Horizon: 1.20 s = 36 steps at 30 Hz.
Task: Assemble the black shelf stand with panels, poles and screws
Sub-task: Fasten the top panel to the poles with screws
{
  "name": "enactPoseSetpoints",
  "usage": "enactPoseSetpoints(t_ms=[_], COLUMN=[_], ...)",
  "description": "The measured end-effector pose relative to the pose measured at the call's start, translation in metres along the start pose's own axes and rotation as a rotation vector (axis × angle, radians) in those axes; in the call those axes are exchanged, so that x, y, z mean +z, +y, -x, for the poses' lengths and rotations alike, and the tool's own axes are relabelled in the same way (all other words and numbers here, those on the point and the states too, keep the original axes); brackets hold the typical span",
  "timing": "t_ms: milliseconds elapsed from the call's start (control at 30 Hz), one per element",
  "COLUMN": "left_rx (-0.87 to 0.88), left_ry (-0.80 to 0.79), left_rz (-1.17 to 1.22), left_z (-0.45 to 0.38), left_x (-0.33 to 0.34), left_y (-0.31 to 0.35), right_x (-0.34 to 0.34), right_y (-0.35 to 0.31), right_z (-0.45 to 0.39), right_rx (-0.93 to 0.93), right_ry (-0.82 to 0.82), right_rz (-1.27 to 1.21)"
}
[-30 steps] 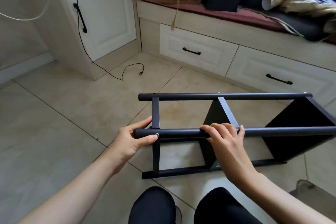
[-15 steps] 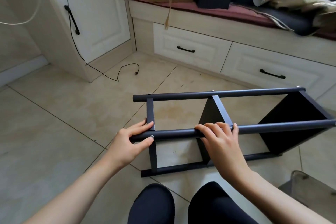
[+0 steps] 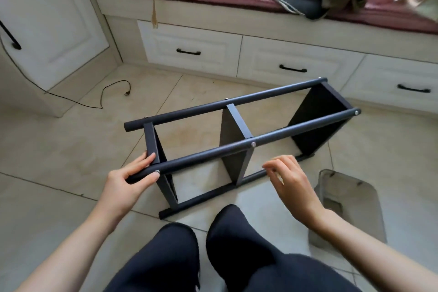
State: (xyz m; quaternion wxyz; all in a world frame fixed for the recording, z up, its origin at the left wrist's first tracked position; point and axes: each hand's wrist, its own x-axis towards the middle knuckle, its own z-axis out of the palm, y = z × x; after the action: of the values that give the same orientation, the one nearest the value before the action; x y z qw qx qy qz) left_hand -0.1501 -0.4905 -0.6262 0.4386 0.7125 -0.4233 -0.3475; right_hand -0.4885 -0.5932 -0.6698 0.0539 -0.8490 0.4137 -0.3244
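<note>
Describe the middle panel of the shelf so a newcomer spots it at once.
Find the black shelf stand lying on the tiled floor. Three panels cross between its poles; the middle panel stands between the hands, untouched, unlike the end panel by the left hand.

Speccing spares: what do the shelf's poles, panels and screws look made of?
Poles: likely metal tube, matte black speckled coat, faint sheen.
Panels: look like black-laminated board; flat, matte, square-edged. Core unseen.
Screws: bare silver metal heads.
Left hand grips one pole's end.

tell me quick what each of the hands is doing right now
Left hand: closed around the near end of the shelf stand's front pole.
Right hand: open, fingers loosely curled, holding nothing, just off the pole.
</note>
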Motion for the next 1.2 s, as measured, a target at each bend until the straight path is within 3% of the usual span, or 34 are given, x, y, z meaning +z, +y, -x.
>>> enactPoseSetpoints(t_ms=[100,233,333,433,567,667,867,1067,1200], left_rx=[-0.011,-0.013,-0.011,0.000,0.007,0.017,0.021,0.013,0.011], left_ry=[0.013,0.021,0.022,0.018,0.018,0.031,0.052,0.057,0.052], left_rz=[0.012,0.025,0.028,0.027,0.020,0.025,0.006,-0.004,-0.016], left_z=[0.004,0.008,0.013,0.015,0.015,0.014,0.012,0.013,0.013], left_x=[0.012,0.032,0.049,0.063,0.078,0.086,0.092,0.093,0.092], left_y=[0.003,0.012,0.021,0.028,0.032,0.033,0.032,0.032,0.030], right_x=[-0.012,-0.023,-0.024,-0.021,-0.009,-0.003,0.006,0.007,0.008], right_y=[0.055,0.122,0.165,0.190,0.201,0.197,0.191,0.184,0.179], right_z=[0.038,0.079,0.110,0.130,0.142,0.144,0.146,0.144,0.142], right_rx=[0.272,0.788,1.103,1.272,1.245,1.117,0.940,0.929,0.956], right_ry=[-0.051,-0.087,-0.314,-0.531,-0.801,-0.866,-0.878,-0.936,-0.881], right_rz=[0.037,0.038,0.082,0.104,0.244,0.321,0.450,0.533,0.490])
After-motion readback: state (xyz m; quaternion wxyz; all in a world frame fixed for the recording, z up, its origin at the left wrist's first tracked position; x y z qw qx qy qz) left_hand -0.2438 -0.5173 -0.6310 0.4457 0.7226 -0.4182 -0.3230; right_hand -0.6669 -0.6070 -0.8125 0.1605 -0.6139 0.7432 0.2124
